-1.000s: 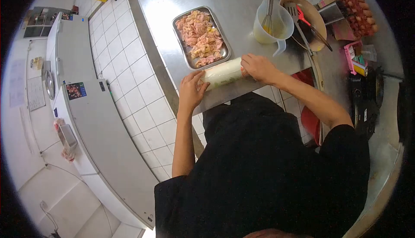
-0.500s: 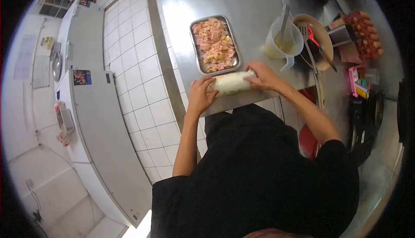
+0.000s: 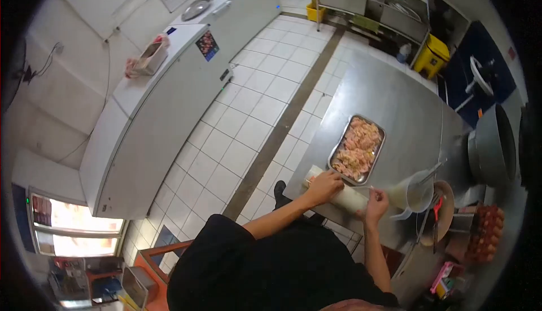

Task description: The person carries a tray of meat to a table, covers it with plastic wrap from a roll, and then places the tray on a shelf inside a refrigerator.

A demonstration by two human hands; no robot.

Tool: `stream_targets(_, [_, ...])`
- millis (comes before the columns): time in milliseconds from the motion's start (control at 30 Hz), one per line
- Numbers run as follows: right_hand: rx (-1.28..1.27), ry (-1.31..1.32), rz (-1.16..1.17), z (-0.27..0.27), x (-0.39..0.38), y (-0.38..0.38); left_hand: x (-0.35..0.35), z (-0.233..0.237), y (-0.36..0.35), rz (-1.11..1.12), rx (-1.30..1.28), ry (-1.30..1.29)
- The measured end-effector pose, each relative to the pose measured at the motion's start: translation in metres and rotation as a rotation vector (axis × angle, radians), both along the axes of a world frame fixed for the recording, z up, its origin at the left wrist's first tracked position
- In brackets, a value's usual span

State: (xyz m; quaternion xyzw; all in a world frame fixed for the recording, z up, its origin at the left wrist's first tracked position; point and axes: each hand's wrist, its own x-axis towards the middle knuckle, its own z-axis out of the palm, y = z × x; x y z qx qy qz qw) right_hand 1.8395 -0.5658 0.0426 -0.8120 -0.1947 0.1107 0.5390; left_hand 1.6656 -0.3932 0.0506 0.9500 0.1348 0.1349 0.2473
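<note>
A thick whitish roll of plastic wrap (image 3: pixel 348 199) lies along the near edge of the steel table. My left hand (image 3: pixel 326 187) is closed over its left part, with the roll's end sticking out past the fingers. At the other end, my right hand (image 3: pixel 374 204) has thumb and fingers pinched together, seemingly on the film's edge; the exact grip is too small to make out. Just beyond the roll stands a metal tray (image 3: pixel 338 145) filled with chopped raw meat (image 3: pixel 359 146), probably chicken.
Right of my hands are a clear plastic jug (image 3: pixel 419 197) with a utensil, a round bowl (image 3: pixel 447 205) holding utensils, and stacked eggs (image 3: pixel 486 231). A big pot (image 3: pixel 490 148) stands farther right. White chest freezers (image 3: pixel 169 113) line the left wall; sinks (image 3: pixel 389 16) are at the back.
The camera view has swung, so the table appears lower and more to the right. My right hand has gone from lying over the roll to a raised pinch at its right end.
</note>
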Motion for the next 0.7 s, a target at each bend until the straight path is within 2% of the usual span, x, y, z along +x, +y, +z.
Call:
stream_targets(33, [0.003, -0.016, -0.032, -0.005, 0.001, -0.001, -0.003, 0.008, -0.005, 0.067, 0.016, -0.101])
stream_targets(133, [0.046, -0.042, -0.025, -0.010, -0.004, -0.007, -0.003, 0.006, -0.012, 0.237, 0.034, -0.095])
stream_targets(267, [0.037, -0.021, -0.021, 0.008, -0.026, -0.012, -0.007, -0.003, -0.012, 0.228, 0.031, 0.021])
stream_targets(333, [0.120, 0.246, -0.121, 0.019, -0.033, -0.013, -0.010, 0.010, -0.011, 0.210, -0.185, 0.110])
stream_targets(367, [0.111, 0.243, -0.126, 0.018, -0.033, -0.018, -0.011, 0.007, -0.009, 0.205, -0.194, 0.110])
stream_targets(433, [0.226, 0.406, -0.144, 0.013, -0.034, -0.027, -0.013, -0.002, -0.001, 0.070, -0.399, 0.112])
stream_targets(467, [0.223, 0.404, -0.154, 0.014, -0.033, -0.031, -0.015, 0.007, 0.002, 0.060, -0.404, 0.113])
stream_targets(533, [0.279, 0.508, -0.185, 0.014, -0.030, -0.036, -0.022, 0.033, 0.010, -0.155, -0.522, 0.121])
stream_targets(567, [0.277, 0.509, -0.200, 0.014, -0.029, -0.039, -0.025, 0.034, 0.012, -0.138, -0.584, 0.195])
stream_targets(600, [0.263, 0.471, -0.159, 0.011, -0.028, -0.040, -0.027, 0.022, 0.019, -0.159, -0.588, 0.206])
stream_targets(667, [0.242, 0.436, -0.175, 0.007, -0.031, -0.046, -0.029, -0.021, 0.028, -0.202, -0.254, 0.485])
stream_targets(700, [0.262, 0.450, -0.132, 0.005, -0.032, -0.044, -0.031, -0.030, 0.025, -0.087, -0.195, 0.496])
